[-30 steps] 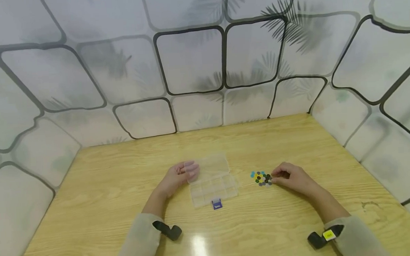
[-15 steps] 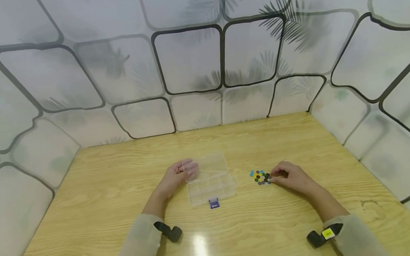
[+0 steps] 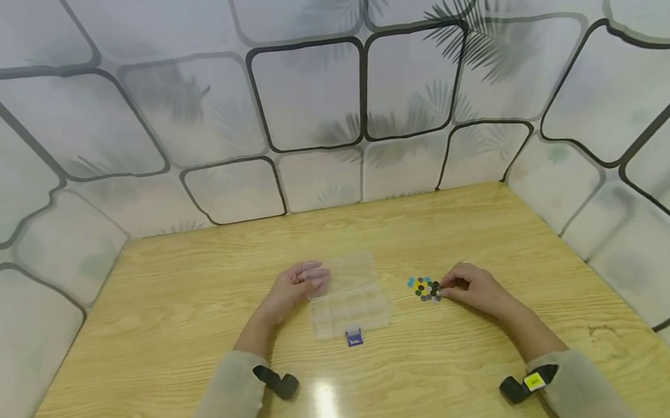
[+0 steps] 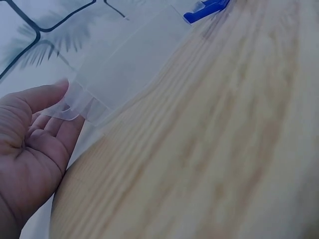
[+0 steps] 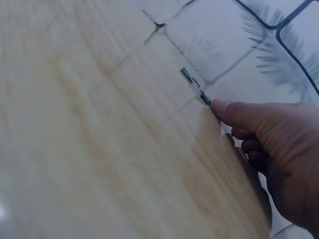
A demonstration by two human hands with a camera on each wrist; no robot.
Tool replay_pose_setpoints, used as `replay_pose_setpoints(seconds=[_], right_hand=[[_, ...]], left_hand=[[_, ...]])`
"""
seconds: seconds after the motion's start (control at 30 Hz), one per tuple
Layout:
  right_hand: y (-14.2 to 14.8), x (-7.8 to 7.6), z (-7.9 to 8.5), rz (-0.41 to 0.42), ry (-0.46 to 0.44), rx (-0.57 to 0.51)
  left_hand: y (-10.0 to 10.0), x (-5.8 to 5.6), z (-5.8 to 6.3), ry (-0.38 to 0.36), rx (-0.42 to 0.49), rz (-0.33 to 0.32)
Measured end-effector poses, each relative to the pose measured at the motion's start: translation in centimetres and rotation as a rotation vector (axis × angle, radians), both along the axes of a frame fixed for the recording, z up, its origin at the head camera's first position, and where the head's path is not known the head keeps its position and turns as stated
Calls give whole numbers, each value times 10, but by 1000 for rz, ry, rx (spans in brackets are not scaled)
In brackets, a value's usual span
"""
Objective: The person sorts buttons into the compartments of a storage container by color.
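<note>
A clear plastic compartment box [image 3: 351, 311] stands opened out in the head view, its lid [image 3: 353, 270] at the back and a blue latch [image 3: 354, 337] at the front. My left hand [image 3: 285, 293] grips the lid's left side, fingers showing through the plastic. The left wrist view has the thumb on one face of the box [image 4: 134, 59] and the fingers behind. To the right is a flat cluster of coloured discs [image 3: 423, 288], in blue, yellow, black, green and grey. My right hand [image 3: 476, 288] pinches its right edge. Edge-on in the right wrist view, the cluster [image 5: 194, 85] meets the thumb; the index fingertip is hidden.
The light wood table [image 3: 420, 367] runs back to a pale fabric wall [image 3: 314, 110] printed with dark outlines and leaves, with side panels left and right. Each wrist carries a black camera mount [image 3: 278, 382]. Box and cluster lie a short gap apart.
Over the last half second my left hand and the box have shifted slightly to the right. The right hand and the disc cluster have barely moved.
</note>
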State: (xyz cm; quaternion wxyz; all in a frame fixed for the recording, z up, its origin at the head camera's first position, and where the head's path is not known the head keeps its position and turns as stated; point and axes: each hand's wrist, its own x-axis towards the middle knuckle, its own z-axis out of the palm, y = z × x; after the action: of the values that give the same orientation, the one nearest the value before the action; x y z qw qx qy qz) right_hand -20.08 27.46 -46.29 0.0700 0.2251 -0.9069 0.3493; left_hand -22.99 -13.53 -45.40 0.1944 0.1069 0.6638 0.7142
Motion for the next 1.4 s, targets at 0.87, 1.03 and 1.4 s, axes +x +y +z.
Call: replay_pose_setpoints(seconds=[0.87,1.03,1.4], right_hand=[[-4,-2,8,72,35,52],[-3,-1,7,115,84,60],[-5,-1,1,113,195,71]], left_hand=[[22,7,1,-35,54,26],[22,8,1,-40,48,30],[21,8,0,-44,56,24]])
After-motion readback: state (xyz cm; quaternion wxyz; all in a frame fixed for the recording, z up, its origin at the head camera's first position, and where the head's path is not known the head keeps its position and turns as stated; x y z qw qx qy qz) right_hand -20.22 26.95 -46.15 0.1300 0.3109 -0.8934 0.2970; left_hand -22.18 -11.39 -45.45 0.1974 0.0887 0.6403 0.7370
